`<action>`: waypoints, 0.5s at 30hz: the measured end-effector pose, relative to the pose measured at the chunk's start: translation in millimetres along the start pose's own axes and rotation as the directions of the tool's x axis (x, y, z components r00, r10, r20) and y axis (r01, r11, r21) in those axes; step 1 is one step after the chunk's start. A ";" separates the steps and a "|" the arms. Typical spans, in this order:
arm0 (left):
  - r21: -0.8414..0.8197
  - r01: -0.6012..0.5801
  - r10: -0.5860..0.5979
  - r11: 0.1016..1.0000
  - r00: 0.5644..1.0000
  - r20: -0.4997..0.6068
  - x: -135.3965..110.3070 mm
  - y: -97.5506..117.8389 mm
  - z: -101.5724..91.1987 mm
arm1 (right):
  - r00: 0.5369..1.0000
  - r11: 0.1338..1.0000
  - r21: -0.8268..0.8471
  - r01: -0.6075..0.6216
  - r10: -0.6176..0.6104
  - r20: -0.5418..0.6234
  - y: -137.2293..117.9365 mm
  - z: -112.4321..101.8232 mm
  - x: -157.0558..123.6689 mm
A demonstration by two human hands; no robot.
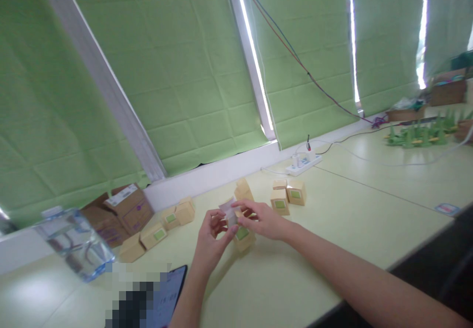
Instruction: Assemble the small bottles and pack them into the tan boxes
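Note:
A small tan carton [244, 243] with a green label is between my two hands near the middle of the table. Its top flaps stand up, and their pale inner side shows. My left hand [211, 237] curls round the carton's left side, its thumb against the front near the label. From the right, my right hand [263, 220] pinches a flap at the top edge. My fingers partly cover the opening, so I cannot see what is inside. Just behind my hands stands another tan carton [244, 188].
Several similar cartons stand at the left [153, 235] and right [295, 192]. A water bottle [76, 242], brown cardboard boxes [129, 212] and a phone [166, 296] are on the left. A power strip [303, 164] lies by the wall; green pieces [417, 135] stand far right.

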State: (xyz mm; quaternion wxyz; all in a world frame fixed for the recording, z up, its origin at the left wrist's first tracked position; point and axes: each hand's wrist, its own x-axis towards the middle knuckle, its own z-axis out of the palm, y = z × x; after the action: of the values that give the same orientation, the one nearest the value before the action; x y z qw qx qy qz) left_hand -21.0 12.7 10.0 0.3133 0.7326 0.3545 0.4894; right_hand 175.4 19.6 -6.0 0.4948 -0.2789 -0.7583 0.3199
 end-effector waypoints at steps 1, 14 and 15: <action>-0.015 0.020 -0.020 1.000 1.000 -0.008 0.4 0.6 -0.8 | 1.000 1.000 -0.025 0.005 -0.005 0.001 0.0 0.1 -0.1; 0.031 0.033 -0.036 0.999 0.996 0.085 -0.4 0.0 2.3 | 0.995 0.970 -0.241 0.045 -0.064 -0.073 2.8 0.9 0.4; 0.035 0.019 -0.023 0.999 0.995 0.101 -0.8 2.3 2.0 | 0.995 0.976 -0.215 0.042 -0.060 -0.079 3.3 0.9 0.5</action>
State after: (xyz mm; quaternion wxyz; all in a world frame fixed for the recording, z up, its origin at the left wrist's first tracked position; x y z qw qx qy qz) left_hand -18.9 10.6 10.8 0.3237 0.7579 0.3539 0.4421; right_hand 174.7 21.9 -8.6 0.5020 -0.3242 -0.7734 0.2117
